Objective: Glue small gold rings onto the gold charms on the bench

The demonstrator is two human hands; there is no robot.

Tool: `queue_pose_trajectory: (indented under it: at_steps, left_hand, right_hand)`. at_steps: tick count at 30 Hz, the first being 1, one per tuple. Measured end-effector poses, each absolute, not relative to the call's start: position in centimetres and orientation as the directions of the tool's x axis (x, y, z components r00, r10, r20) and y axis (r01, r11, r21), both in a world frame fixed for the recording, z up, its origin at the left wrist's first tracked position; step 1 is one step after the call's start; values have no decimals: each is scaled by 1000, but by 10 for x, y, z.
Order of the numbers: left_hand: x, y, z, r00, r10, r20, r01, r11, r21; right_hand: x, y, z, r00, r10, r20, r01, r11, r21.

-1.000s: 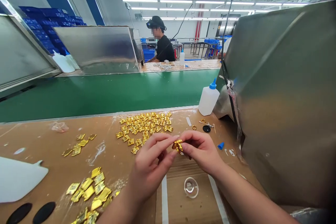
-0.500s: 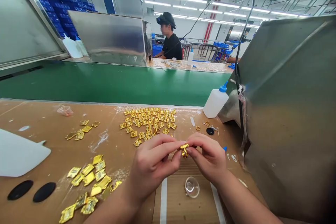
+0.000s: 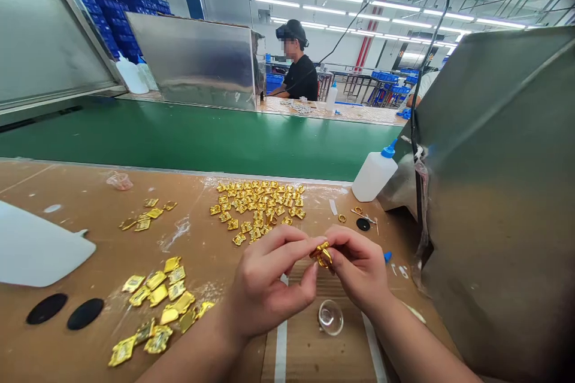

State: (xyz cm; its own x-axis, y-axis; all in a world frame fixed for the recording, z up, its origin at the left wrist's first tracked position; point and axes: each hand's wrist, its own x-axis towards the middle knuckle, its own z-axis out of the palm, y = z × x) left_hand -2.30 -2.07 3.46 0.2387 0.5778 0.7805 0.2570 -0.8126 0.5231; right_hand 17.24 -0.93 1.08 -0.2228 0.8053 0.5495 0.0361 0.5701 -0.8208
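Note:
A small shiny gold metal piece with a ring-shaped part is held up between both hands over the front of the bench. My right hand pinches it between thumb and forefinger. On its upper left edge rest the fingertips of my left hand, whose thumb is a little apart below. Several similar square gold pieces lie grouped behind the hands. More gold plates are scattered left of my left forearm, with a smaller group farther back. Below the hands stands a small clear cup.
A white bottle with a blue nozzle stands at the back right, beside a grey metal panel. Gold rings and a black disc lie near it. Two black ovals are at left. Behind runs a green belt; a person sits beyond.
The gold piece has turned, so its ring shows more openly. My left thumb has dropped away from it. The whole view has shifted slightly.

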Motion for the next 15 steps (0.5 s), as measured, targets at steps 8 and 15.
queue_pose_trajectory:
  at_steps: [8, 15]
  left_hand:
    - [-23, -20, 34, 195, 632, 750, 240, -772, 589]
    - [-24, -14, 27, 199, 639, 743, 283, -763, 581]
  right_hand:
    - [171, -9, 14, -242, 749, 617, 141, 656, -742]
    - [169, -8, 17, -260, 679, 687, 267, 734, -624]
